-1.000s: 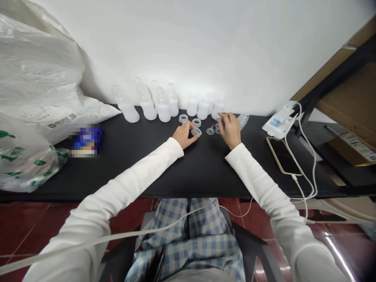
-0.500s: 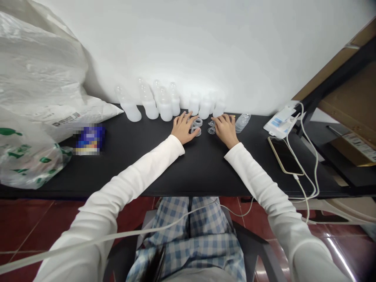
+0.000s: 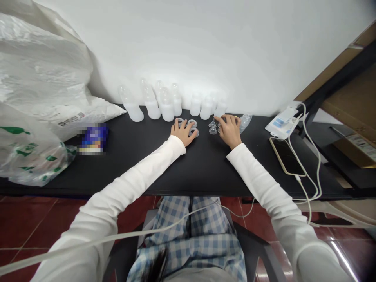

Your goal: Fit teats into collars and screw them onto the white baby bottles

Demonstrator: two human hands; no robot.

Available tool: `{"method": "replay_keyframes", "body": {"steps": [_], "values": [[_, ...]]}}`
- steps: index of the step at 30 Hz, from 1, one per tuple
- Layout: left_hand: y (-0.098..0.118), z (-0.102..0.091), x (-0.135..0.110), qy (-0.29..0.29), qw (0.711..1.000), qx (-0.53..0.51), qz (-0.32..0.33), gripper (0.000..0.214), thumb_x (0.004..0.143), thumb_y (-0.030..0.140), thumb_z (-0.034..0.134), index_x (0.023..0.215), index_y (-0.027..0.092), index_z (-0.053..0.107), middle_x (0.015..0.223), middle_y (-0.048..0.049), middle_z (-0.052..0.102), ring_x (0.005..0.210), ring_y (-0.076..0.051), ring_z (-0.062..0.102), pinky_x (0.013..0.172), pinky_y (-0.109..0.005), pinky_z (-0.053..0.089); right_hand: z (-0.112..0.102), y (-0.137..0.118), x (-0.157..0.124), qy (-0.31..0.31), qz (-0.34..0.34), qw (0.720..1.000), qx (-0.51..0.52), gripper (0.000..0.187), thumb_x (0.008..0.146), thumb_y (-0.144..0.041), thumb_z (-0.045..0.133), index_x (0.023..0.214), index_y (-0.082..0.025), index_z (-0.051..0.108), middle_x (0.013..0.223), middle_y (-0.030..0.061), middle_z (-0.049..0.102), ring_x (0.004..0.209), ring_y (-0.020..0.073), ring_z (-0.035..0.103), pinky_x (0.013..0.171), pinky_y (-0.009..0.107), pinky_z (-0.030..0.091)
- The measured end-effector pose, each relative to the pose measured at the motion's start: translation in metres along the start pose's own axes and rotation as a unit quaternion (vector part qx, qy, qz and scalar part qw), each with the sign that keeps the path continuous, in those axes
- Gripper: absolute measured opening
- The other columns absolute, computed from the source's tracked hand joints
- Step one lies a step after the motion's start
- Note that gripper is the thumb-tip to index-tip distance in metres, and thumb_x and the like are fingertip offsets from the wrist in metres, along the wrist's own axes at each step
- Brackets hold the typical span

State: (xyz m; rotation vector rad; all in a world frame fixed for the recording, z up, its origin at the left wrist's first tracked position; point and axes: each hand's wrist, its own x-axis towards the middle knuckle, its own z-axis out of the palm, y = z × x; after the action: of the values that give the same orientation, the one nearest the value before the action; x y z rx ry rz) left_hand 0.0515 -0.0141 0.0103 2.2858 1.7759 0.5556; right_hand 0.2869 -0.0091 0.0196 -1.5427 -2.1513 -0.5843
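My left hand [image 3: 181, 132] lies with fingers spread over several white collar rings [image 3: 192, 123] on the black table. Beside my right hand [image 3: 229, 130] are several clear bottle nipples [image 3: 213, 130]; its fingers are apart, and the index finger reaches the nearest nipple. Part of the group is hidden under the palm. Behind the hands stand several white baby bottles without tops [image 3: 206, 107]. To their left, several more bottles [image 3: 167, 107] wear clear domed caps. Some loose clear caps [image 3: 245, 121] lie nested on their side, right of my right hand.
White plastic bags [image 3: 44, 78] fill the left side, with a blue packet [image 3: 94, 138] in front. On the right are a power strip [image 3: 283, 122], a phone [image 3: 286, 156] on its charging cable and a cardboard box [image 3: 355, 150]. A wall [image 3: 199, 47] rises behind the table.
My left hand has shifted slightly left, and the rings beneath it have spread leftward. My right hand has moved a little right, leaving more nipples visible.
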Motion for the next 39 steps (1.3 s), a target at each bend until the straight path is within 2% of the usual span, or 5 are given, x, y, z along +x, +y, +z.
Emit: {"method": "replay_keyframes", "body": {"steps": [16, 21, 26, 34, 39], "values": [[0.012, -0.014, 0.0, 0.191, 0.978, -0.075, -0.036, 0.056, 0.097, 0.047, 0.044, 0.149, 0.026, 0.047, 0.166, -0.0107, 0.028, 0.155, -0.038, 0.015, 0.121, -0.063, 0.017, -0.004, -0.012, -0.002, 0.032, 0.021, 0.999, 0.033, 0.037, 0.095, -0.019, 0.041, 0.122, -0.019, 0.066, 0.119, 0.0161, 0.06, 0.115, 0.0334, 0.05, 0.1, 0.052, 0.032], [-0.031, -0.057, 0.009, 0.317, 0.93, -0.129, -0.131, 0.056, 0.096, 0.036, 0.041, 0.146, 0.01, 0.042, 0.164, -0.0168, 0.028, 0.158, -0.034, 0.0, 0.122, -0.063, 0.008, -0.004, -0.013, -0.003, 0.048, 0.021, 0.998, 0.041, 0.034, 0.094, -0.02, 0.042, 0.116, -0.02, 0.067, 0.116, 0.0153, 0.061, 0.114, 0.0333, 0.05, 0.1, 0.052, 0.033], [-0.096, -0.09, 0.0, 0.207, 0.958, -0.149, -0.13, 0.057, 0.101, 0.048, 0.03, 0.12, 0.003, 0.059, 0.148, -0.0132, 0.051, 0.151, -0.034, -0.028, 0.112, -0.063, 0.002, -0.004, -0.014, -0.003, 0.05, 0.022, 0.998, 0.043, 0.033, 0.095, -0.02, 0.041, 0.114, -0.018, 0.067, 0.115, 0.0156, 0.061, 0.114, 0.033, 0.05, 0.099, 0.051, 0.034], [-0.106, -0.061, 0.023, 0.361, 0.872, -0.215, -0.251, 0.069, 0.096, 0.045, 0.053, 0.149, 0.011, 0.024, 0.157, -0.0158, 0.039, 0.144, -0.036, 0.038, 0.119, -0.06, 0.02, -0.003, -0.015, -0.004, 0.056, 0.031, 0.997, 0.046, 0.031, 0.095, -0.019, 0.041, 0.112, -0.019, 0.068, 0.114, 0.0149, 0.061, 0.111, 0.0322, 0.051, 0.097, 0.05, 0.035], [-0.111, -0.056, 0.03, 0.492, 0.827, -0.156, -0.222, 0.068, 0.089, 0.039, 0.064, 0.142, 0.013, 0.031, 0.151, -0.0182, 0.043, 0.135, -0.032, 0.047, 0.114, -0.058, 0.035, -0.004, -0.017, -0.004, 0.054, 0.037, 0.997, 0.041, 0.031, 0.096, -0.019, 0.04, 0.112, -0.018, 0.066, 0.113, 0.0147, 0.061, 0.11, 0.0313, 0.052, 0.097, 0.049, 0.035]]}}
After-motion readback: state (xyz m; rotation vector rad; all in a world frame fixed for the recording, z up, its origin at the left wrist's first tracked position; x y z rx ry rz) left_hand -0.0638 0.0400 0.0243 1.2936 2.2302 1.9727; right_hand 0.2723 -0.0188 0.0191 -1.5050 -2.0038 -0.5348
